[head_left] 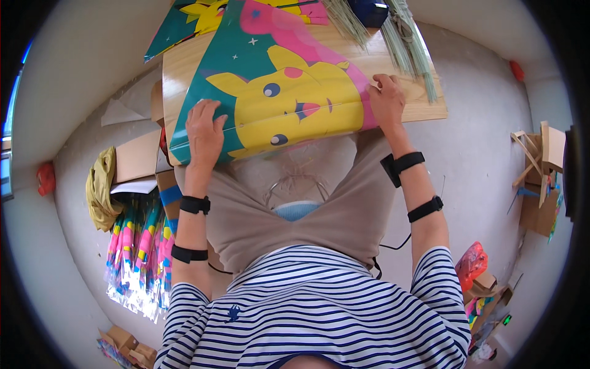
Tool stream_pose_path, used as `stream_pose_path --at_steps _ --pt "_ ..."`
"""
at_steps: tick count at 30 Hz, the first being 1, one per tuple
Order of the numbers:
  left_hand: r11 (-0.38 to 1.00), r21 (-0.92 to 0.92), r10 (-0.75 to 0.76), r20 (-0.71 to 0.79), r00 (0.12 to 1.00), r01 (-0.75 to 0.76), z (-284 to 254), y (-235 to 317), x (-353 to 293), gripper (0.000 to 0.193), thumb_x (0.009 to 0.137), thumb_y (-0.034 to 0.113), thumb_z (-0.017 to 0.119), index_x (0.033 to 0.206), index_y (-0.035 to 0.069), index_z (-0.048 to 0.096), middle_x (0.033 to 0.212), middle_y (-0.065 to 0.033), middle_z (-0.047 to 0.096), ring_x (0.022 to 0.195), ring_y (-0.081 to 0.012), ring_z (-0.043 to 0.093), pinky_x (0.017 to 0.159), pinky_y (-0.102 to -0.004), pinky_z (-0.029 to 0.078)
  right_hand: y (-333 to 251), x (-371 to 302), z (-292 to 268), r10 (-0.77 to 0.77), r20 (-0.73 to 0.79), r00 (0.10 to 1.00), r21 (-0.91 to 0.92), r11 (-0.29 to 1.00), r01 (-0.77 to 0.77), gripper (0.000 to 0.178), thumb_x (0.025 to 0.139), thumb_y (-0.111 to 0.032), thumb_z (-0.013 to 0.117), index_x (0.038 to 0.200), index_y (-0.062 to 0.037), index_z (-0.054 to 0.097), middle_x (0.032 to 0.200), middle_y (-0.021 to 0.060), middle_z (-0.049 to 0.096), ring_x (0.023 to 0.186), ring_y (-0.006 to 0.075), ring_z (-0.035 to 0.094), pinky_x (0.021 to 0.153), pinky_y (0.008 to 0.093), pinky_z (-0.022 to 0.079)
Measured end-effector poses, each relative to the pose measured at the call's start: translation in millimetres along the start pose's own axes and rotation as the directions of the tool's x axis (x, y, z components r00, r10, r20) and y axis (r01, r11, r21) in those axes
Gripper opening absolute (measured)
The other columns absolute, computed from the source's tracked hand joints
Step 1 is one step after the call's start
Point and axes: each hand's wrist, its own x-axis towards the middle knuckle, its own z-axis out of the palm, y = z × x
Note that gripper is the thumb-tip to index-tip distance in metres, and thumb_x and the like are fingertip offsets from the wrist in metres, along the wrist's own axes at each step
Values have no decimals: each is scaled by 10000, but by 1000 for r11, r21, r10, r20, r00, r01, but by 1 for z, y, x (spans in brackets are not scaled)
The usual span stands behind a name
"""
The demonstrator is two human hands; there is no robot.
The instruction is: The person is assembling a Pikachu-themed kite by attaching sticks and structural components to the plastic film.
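Observation:
A large triangular printed sheet (258,92), like a kite sail, lies over the front of the table with a yellow cartoon face on green and pink. A crease or line runs across it near its front edge. On its green left part rests my left hand (204,129), fingers bent and thumb apart, gripping nothing. My right hand (387,101) is at the pink right edge, its fingers curled loosely and the thumb apart from them. What lies under its palm is hidden.
More printed sheets (178,27) lie at the table's far left. Bundles of thin pale sticks (405,49) and a dark blue object (370,11) are at the far right. Wrapped colourful packs (138,246) and a yellowish cloth (103,190) stand left; cardboard (538,206) is to the right.

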Motion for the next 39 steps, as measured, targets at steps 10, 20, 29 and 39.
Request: stream_pose_path --at_steps 10,20,29,39 --pt "973 171 -195 233 953 157 14 -12 14 661 878 318 708 1454 92 473 1581 -174 317 1480 -393 227 1128 -663 197 4 16 15 51 170 984 10 999 -54 149 748 -160 763 841 -69 692 884 119 677 866 321 649 773 420 509" --pt "973 172 -188 205 961 154 21 -6 8 669 866 323 722 1447 96 480 1579 -175 315 1478 -389 230 1121 -673 196 -7 34 10 49 129 990 -101 994 -36 55 773 -117 666 801 -78 694 894 130 696 865 336 664 760 427 527" --pt "997 -53 57 -10 998 -57 17 5 4 370 801 135 729 1151 42 653 1270 -168 598 1243 -367 496 1042 -505 371 -33 -36 -3 -137 29 990 128 983 132 124 790 -42 636 910 -62 658 905 146 649 854 357 647 721 446 518" --pt "988 -106 115 -16 993 -117 18 17 9 126 754 22 699 869 52 658 901 -91 606 946 -319 557 840 -430 423 -21 -58 16 -41 46 998 171 985 32 123 770 -21 631 887 -57 635 901 132 631 819 343 638 704 439 513"
